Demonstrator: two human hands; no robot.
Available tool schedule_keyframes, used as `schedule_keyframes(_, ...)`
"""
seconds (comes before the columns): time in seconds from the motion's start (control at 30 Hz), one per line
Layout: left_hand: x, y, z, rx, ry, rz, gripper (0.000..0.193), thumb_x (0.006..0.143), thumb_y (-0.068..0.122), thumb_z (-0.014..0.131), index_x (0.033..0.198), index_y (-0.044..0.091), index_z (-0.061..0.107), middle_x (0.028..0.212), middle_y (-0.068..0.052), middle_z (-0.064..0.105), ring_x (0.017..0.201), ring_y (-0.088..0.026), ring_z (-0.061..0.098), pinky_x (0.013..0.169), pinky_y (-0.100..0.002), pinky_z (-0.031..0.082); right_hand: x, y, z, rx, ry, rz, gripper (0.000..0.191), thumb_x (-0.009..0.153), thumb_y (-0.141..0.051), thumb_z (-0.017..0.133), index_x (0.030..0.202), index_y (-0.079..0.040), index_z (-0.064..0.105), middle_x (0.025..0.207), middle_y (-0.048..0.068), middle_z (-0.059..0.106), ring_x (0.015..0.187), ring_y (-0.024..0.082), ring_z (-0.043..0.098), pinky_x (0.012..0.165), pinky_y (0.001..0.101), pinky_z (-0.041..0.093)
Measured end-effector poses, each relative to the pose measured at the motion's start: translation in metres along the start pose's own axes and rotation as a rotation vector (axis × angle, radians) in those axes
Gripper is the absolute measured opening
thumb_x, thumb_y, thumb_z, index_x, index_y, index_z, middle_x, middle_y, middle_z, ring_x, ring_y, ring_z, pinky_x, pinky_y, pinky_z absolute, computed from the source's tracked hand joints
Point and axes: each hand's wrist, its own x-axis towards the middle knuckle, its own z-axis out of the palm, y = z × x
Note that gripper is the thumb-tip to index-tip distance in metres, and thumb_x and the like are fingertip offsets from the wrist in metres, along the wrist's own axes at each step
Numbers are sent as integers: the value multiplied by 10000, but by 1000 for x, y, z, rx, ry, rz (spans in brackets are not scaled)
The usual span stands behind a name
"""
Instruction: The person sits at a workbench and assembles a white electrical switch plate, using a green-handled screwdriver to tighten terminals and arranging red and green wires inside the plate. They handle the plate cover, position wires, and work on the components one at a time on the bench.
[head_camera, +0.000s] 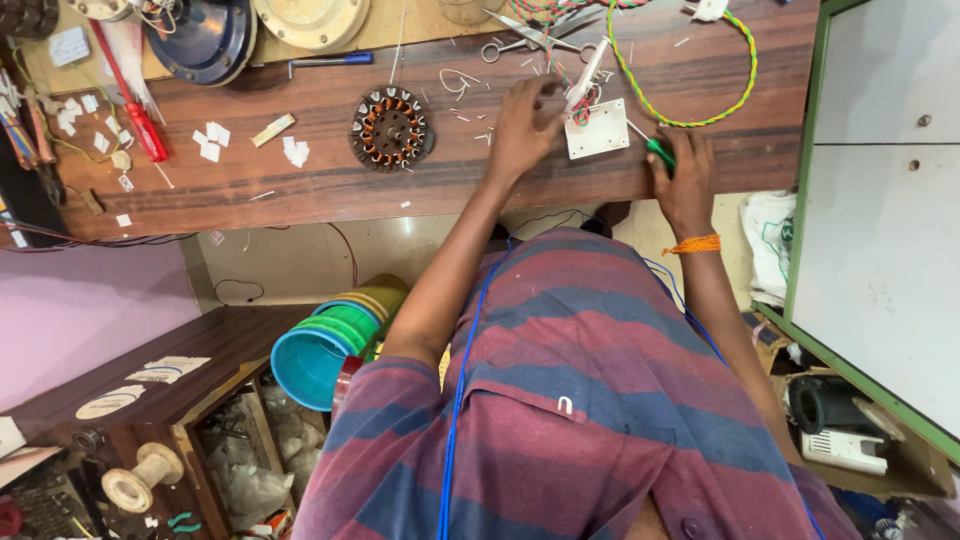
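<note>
My left hand (525, 125) rests on the wooden workbench (330, 190) and grips a slim white tool (585, 75) just left of a small white square plate (598, 130). Red and green twisted wires run from that plate toward the back. My right hand (683, 175) holds a green-handled screwdriver (660, 153) whose thin shaft points at the plate's right edge. An orange thread band sits on my right wrist.
A round motor stator with copper windings (391, 128) lies left of my hands. A yellow-green wire loop (735, 85), scissors (520, 40), a red screwdriver (145, 125), a blue disc (200, 40) and paper scraps are on the bench. Stacked cups (330, 345) stand below.
</note>
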Motion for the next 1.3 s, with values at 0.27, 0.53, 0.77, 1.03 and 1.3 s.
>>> schedule_keyframes(0.27,24,5,36,67,-73,-28,619,863,96,738,1446,86,529,1149,-211,702,1015,-415,673,917,-455,518,-1,-11,-3,32,84,-24,161,970,-2,665,1130,-14,680,1183,194,617,1146,418,547,1013,512,433)
schedule_keyframes(0.53,25,-22,25,-663,-20,-322,334,1042,142,650,1308,-58,679,1138,-161,773,964,-209,733,780,-372,658,-21,-2,-11,95,92,153,88,1019,-25,665,1094,12,695,1010,201,658,917,376,628,823,450,487)
schedule_keyframes(0.77,22,-19,11,-1119,-5,-510,367,1039,184,641,1335,-29,603,1193,-120,739,1015,-246,767,752,-279,596,-13,4,-17,460,30,377,139,1074,-88,620,1132,15,693,923,70,710,761,127,637,690,268,510)
schedule_keyframes(1.03,9,-20,16,-1341,-19,-491,415,1019,219,658,1370,14,579,1215,-123,734,1054,-284,757,588,-217,496,12,-10,-10,1049,-58,521,334,1097,-261,603,1360,-56,601,1256,62,638,956,120,632,786,316,584)
schedule_keyframes(1.3,-14,-21,28,-1323,-135,-576,429,1050,249,623,1396,2,563,1209,-112,733,1065,-271,756,569,-210,466,43,-30,-6,1163,-198,521,540,987,-297,685,1460,-165,460,1324,49,610,1044,127,659,813,292,589)
